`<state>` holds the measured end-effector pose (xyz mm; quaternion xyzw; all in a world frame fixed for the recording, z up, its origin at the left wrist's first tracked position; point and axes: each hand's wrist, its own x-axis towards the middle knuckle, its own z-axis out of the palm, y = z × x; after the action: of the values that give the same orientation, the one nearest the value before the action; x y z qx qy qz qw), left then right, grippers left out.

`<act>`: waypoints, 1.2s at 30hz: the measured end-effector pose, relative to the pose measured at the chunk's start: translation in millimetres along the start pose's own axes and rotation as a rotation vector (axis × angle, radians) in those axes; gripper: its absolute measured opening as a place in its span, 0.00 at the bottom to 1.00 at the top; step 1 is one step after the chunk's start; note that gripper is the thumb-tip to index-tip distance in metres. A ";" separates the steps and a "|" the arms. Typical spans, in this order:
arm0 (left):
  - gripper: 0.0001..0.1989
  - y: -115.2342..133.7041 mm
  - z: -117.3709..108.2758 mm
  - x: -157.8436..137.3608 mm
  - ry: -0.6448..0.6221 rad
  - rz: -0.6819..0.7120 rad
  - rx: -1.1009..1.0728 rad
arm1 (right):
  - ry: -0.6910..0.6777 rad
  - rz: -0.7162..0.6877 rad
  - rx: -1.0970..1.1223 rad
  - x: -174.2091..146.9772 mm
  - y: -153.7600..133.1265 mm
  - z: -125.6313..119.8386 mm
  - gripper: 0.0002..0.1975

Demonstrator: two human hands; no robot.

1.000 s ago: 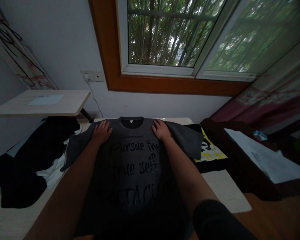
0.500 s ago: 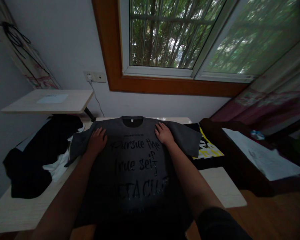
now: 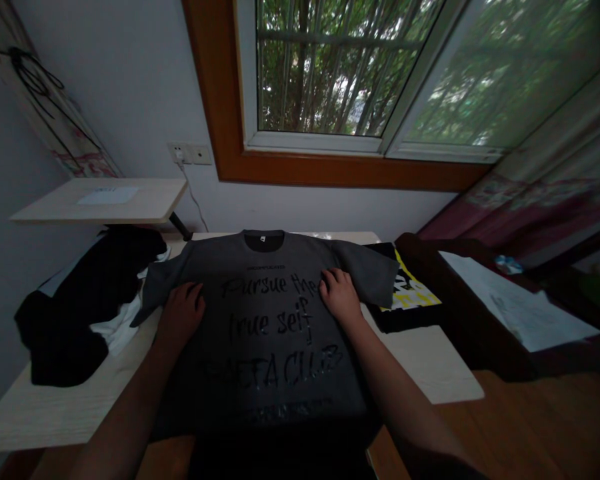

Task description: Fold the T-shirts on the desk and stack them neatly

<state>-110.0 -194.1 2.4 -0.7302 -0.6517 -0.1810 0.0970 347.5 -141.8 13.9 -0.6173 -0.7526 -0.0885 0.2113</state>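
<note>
A dark grey T-shirt [image 3: 270, 320] with black lettering lies spread face up, its collar toward the wall and its lower part hanging over the front edge of the table [image 3: 430, 360]. My left hand [image 3: 183, 310] rests on the shirt's left side, below the sleeve, fingers slightly bent and apart. On the opposite side, my right hand [image 3: 341, 295] lies palm down beside the top line of print, its fingers bent a little. Neither hand shows cloth gathered in it.
Black and white clothes [image 3: 75, 307] are heaped at the left under a raised shelf [image 3: 100, 210]. A black garment with yellow and white print [image 3: 413, 293] lies at the right. Beyond it stands dark brown furniture [image 3: 460, 300] holding a white sheet [image 3: 515, 307]. A window is above.
Both hands have slid down the shirt toward me from near the shoulders, and their fingers are more bent. The lower lettering shows more clearly.
</note>
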 end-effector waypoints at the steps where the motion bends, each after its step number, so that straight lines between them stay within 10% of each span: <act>1: 0.23 1.3 -1.9 -2.9 -0.005 -0.017 0.009 | -0.004 0.015 -0.002 -3.3 -1.0 -2.7 0.20; 36: 0.28 -38.4 40.4 104.0 -0.088 -0.050 0.033 | -0.070 0.061 -0.064 79.8 18.1 43.3 0.28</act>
<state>-133.5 -78.5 2.4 -0.7193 -0.6761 -0.1404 0.0758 344.0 -49.5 6.9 -0.6490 -0.7373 -0.0844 0.1674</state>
